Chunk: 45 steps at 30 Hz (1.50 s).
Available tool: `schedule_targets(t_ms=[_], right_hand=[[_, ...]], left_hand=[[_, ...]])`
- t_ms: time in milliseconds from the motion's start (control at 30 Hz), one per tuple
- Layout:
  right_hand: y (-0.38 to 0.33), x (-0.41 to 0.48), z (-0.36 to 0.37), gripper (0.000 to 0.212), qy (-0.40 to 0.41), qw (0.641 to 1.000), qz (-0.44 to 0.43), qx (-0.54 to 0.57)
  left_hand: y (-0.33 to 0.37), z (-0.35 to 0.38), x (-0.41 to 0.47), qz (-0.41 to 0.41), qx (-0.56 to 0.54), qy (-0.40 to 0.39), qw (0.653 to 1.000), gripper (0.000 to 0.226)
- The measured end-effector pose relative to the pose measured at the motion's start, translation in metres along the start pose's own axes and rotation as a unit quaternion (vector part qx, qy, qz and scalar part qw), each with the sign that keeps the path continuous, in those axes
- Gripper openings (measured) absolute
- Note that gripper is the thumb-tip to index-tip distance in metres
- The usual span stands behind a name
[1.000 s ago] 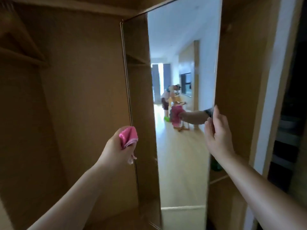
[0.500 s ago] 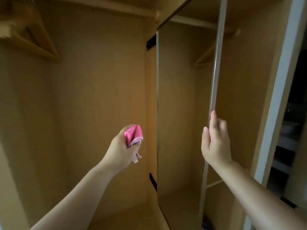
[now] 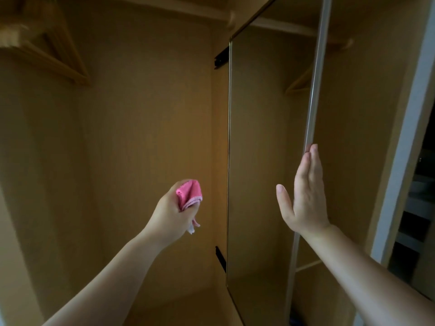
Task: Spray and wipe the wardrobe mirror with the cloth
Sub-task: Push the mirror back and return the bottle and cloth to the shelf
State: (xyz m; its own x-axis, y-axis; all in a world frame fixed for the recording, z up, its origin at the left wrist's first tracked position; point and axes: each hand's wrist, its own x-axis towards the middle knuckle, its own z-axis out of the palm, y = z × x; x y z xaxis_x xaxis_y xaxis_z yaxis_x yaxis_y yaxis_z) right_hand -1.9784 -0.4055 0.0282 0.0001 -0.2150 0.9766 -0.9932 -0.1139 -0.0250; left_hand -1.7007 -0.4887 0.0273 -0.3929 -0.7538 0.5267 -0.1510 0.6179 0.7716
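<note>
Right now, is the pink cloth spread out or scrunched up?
Scrunched up. The pink cloth is bunched in the fist of the left hand, only a folded wad poking out.

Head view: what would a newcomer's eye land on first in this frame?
The pink cloth, bunched in the left hand at centre, stands out against the dim brown wardrobe. Right of it stands the tall mirror, angled out and reflecting the wardrobe's inside, with the right hand flat against its outer edge, fingers straight.
</note>
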Motion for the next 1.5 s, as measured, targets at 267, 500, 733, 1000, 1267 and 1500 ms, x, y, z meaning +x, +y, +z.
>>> schedule_targets(t_ms=[267, 500, 733, 1000, 1267, 1500], right_hand=[[0.008, 0.009, 0.036, 0.076, -0.018, 1.0, 0.009, -0.009], [0.012, 0.019, 0.066, 0.083, -0.082, 0.994, 0.016, -0.071], [0.016, 0.027, 0.089, 0.09, -0.152, 0.98, 0.007, -0.127], [0.016, 0.036, 0.111, 0.099, -0.223, 0.964, 0.022, -0.146], [0.018, 0.043, 0.129, 0.103, -0.234, 0.96, 0.032, -0.147], [0.018, 0.046, 0.121, 0.103, -0.271, 0.952, 0.032, -0.137]], left_hand=[[-0.008, 0.001, 0.0, -0.053, 0.018, 0.033, 0.998, 0.033], [-0.015, 0.008, 0.004, -0.064, 0.021, 0.044, 0.997, 0.02], [-0.029, 0.013, 0.013, -0.09, 0.022, 0.044, 0.995, 0.031], [-0.038, 0.019, 0.028, -0.083, 0.012, 0.04, 0.996, 0.043], [-0.044, 0.014, 0.031, -0.095, 0.018, 0.036, 0.995, 0.042], [-0.042, 0.021, 0.028, -0.087, 0.021, 0.03, 0.996, 0.04]])
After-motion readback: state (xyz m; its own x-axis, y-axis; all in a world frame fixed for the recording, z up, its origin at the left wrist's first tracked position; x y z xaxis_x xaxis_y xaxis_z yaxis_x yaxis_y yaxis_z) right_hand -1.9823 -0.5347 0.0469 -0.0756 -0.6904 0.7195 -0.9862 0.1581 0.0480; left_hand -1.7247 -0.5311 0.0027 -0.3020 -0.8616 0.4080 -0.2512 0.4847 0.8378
